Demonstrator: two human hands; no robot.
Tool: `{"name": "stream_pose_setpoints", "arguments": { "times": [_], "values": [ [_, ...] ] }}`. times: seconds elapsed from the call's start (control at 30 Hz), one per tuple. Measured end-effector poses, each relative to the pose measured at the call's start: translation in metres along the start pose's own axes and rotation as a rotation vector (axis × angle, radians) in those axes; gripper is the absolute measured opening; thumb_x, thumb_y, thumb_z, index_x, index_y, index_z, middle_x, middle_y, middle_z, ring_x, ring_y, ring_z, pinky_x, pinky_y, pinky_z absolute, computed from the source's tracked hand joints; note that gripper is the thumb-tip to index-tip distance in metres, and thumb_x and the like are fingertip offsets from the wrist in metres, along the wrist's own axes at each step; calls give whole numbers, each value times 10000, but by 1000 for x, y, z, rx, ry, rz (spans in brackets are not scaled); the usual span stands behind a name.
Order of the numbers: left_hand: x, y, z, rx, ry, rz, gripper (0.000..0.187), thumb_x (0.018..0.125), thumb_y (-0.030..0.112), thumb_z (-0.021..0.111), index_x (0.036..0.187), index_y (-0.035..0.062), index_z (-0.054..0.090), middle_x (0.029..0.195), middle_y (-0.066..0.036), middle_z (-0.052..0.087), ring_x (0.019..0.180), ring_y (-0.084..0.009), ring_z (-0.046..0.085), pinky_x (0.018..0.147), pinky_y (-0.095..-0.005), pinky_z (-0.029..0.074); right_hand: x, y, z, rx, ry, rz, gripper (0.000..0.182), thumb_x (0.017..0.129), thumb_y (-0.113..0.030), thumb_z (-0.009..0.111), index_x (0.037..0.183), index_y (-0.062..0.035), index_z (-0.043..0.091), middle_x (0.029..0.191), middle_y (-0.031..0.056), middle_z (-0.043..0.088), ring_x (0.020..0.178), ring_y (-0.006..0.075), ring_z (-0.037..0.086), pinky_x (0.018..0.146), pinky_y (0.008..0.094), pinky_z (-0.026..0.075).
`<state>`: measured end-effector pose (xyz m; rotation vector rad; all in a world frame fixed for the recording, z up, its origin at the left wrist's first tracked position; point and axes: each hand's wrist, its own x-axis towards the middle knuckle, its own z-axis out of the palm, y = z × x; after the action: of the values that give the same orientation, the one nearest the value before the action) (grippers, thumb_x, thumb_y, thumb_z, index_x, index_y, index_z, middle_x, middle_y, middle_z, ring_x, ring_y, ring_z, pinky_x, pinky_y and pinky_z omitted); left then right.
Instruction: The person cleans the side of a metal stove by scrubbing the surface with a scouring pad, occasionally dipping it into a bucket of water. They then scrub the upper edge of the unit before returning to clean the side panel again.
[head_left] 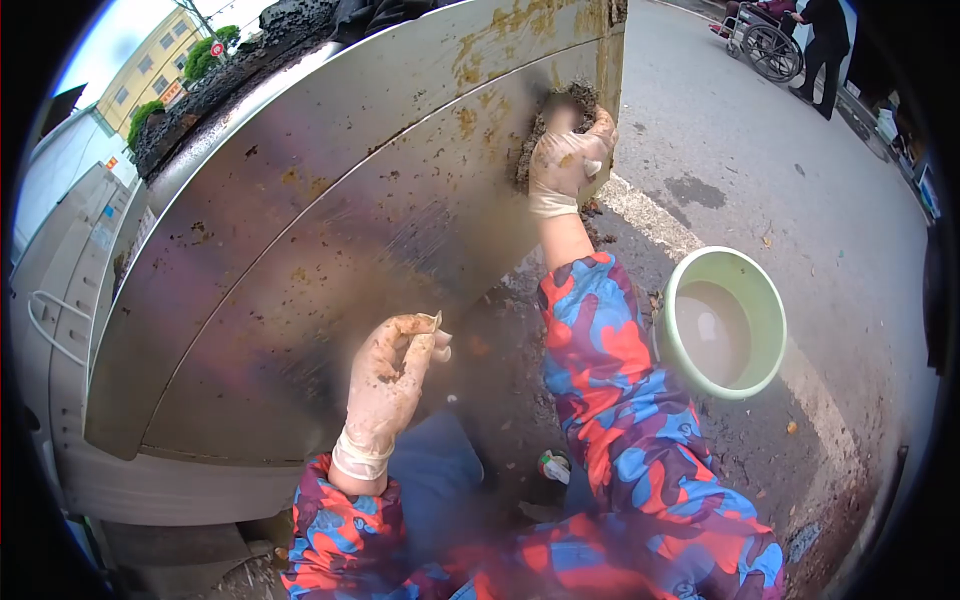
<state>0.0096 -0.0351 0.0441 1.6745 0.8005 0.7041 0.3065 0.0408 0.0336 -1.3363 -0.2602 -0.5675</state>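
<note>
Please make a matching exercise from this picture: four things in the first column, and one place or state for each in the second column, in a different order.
Things:
1. right hand
2. left hand
3. green basin
4. wheelchair

Places or states:
a. on the road, far behind
b. presses a dirty scrubbing pad on the steel panel
c. on the ground, holds cloudy water
d. raised near the panel, fingers pinched

Pairs: 1-b, 2-d, 3-c, 4-a

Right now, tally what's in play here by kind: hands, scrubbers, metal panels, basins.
Gloved hands: 2 (left hand, right hand)
Scrubbing pad: 1
Greasy metal panel: 1
Green basin of cloudy water: 1
Total: 5
</note>
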Motion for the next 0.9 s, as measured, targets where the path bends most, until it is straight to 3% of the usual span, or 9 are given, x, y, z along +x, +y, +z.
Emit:
{"name": "stream_pose_setpoints", "arguments": {
  "times": [0.07,0.2,0.4,0.47,0.6,0.67,0.73,0.8,0.9],
  "values": [
    [-4,0,-1,-8,0,-3,145,963,63,540,1084,2,591,982,-116,684,843,-160,660,773,-275,494,-6,-4,-3,21,1,114,390,822,-156,675,1128,34,526,1093,193,547,1026,356,566,886,443,460],
    [-12,2,-2,-59,-24,-1,143,964,66,541,1082,2,591,980,-113,683,840,-158,658,774,-278,495,-28,-51,-10,78,36,-450,353,817,-153,696,1114,-21,556,1076,172,553,1029,336,560,895,434,451],
    [-8,-2,-11,-27,-14,9,142,964,70,548,1078,-1,593,977,-111,679,842,-163,656,772,-284,505,10,35,6,-24,64,142,440,843,-232,655,1155,56,538,1108,238,591,1045,375,559,937,439,439],
    [-12,-1,-9,-51,-31,-6,139,964,70,546,1074,0,592,976,-113,680,842,-162,657,778,-284,503,1,-5,-2,49,24,99,395,825,-177,663,1127,43,537,1105,206,550,1042,365,553,916,443,440],
    [-13,5,-7,-66,-23,13,138,964,64,539,1075,0,591,972,-108,679,843,-159,655,775,-279,502,-24,-37,2,185,31,-318,388,800,-108,681,1136,23,538,1090,200,549,1033,364,556,911,434,448],
    [-9,3,-9,-50,-17,15,138,965,63,538,1075,0,591,973,-106,678,842,-160,655,774,-278,502,-8,-13,7,131,82,-71,382,807,-87,660,1145,28,524,1092,209,553,1031,368,558,910,446,454],
    [-9,1,-8,-27,-21,6,137,965,62,537,1075,1,592,974,-104,677,840,-160,654,774,-277,503,6,17,5,-130,94,-80,393,835,-141,641,1155,47,511,1108,220,537,1012,372,561,896,446,465],
    [-9,-1,-6,20,-34,-10,134,965,57,534,1073,-1,591,977,-108,675,837,-160,652,779,-281,506,9,21,3,9,51,169,440,865,-244,644,1166,56,530,1131,232,558,1075,363,538,954,428,419],
    [-10,1,-3,-39,-54,-8,136,964,55,539,1074,-8,589,981,-116,672,839,-162,650,781,-284,512,-20,-46,-3,181,-2,-205,389,806,-119,673,1153,3,544,1096,200,550,1024,351,565,909,421,460]
  ]
}}
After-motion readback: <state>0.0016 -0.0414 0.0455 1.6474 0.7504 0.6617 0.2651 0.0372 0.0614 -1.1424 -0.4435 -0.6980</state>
